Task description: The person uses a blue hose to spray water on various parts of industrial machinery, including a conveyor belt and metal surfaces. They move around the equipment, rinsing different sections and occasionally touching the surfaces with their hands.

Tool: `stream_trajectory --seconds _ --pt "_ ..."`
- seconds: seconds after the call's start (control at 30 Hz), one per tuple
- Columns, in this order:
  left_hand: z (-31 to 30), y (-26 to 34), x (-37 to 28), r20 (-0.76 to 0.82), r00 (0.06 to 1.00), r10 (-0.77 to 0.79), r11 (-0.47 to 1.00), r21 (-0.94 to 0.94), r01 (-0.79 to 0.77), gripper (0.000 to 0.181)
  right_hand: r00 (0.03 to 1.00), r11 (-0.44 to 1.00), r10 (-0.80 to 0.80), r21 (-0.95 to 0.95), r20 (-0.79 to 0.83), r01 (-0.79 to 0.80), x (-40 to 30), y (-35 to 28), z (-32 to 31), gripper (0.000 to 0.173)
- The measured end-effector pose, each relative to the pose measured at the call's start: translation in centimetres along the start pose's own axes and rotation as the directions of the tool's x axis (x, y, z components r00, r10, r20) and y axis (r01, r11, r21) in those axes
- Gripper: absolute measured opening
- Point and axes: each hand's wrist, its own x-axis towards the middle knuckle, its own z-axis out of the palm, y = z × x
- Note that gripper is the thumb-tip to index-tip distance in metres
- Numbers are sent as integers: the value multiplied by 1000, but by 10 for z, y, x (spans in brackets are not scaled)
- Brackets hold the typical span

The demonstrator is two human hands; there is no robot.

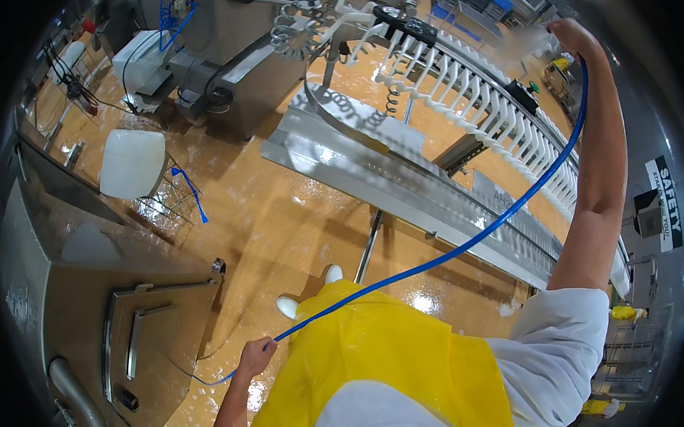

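A blue hose runs across the front of my yellow apron from one hand to the other. My left hand is closed around its lower stretch, near my hip. Raised far out at the upper right, my right hand grips the hose's upper end. A blurred whitish spray spreads leftward from that hand, and the fingers hide most of the outlet. Beneath the hose runs a curved overhead conveyor with rows of white prongs. Under the prongs slopes a wet stainless steel trough.
A steel cabinet with a handled door and thick pipe stands at left. Beyond it are a white plastic seat on thin metal legs and a blue strap. The orange floor is wet. People in yellow appear far right.
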Motion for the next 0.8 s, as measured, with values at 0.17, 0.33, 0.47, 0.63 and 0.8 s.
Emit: stream_trajectory --seconds 0.17,0.33,0.47,0.63,0.8 --pt "23 128 54 17 977 212 933 293 -208 48 967 905 -213 -345 141 250 -5 -61 -13 36" --pt "46 258 118 68 860 505 818 279 -502 44 979 780 -199 -596 50 189 12 -45 -5 27" --pt "59 270 128 154 896 416 845 299 -444 40 950 593 -182 -742 254 312 71 112 28 26" --pt "67 283 166 256 850 460 850 152 -505 45 859 56 -72 -858 506 510 55 447 19 19" --pt "57 306 187 412 820 398 815 252 -522 51 841 892 446 -229 306 -390 -34 413 65 28"
